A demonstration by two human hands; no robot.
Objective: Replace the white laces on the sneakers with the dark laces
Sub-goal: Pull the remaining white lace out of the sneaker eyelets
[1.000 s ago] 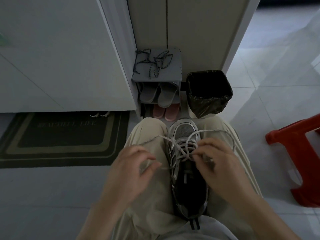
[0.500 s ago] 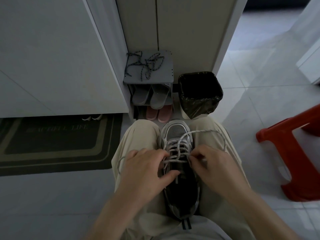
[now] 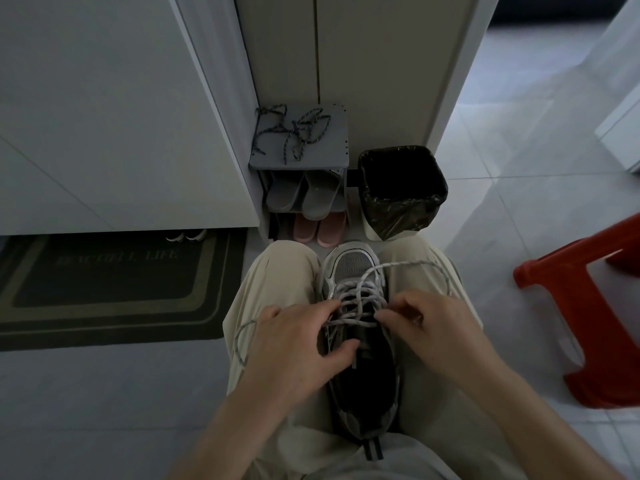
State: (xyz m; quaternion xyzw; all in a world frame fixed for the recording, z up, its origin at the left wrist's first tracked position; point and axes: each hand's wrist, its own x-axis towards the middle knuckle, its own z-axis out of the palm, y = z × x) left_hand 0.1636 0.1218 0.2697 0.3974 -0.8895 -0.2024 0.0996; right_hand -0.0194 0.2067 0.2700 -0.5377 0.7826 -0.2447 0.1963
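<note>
The sneaker [image 3: 349, 268] lies in the seated person's lap, wedged between the two thighs, toe pointing away. The white laces [image 3: 356, 301] are threaded through it. One loose end loops out over the right thigh and the other over the left.

The left hand [image 3: 294, 344] clasps the shoe's left edge, fingertips curled onto the lace crossings and thumb laid at the mouth of the shoe. The right hand [image 3: 433, 330] pinches a strand at the right eyelets between thumb and bent fingers.

Just beyond the toe stands a small shoe rack [image 3: 332, 157] with the dark laces [image 3: 294, 133] tangled on its top. A lined bin [image 3: 401, 216] sits close on its right. A red stool [image 3: 595, 282] crowds the right side, with bare tile between it and the knee. A doormat [image 3: 104, 306] lies to the left.
</note>
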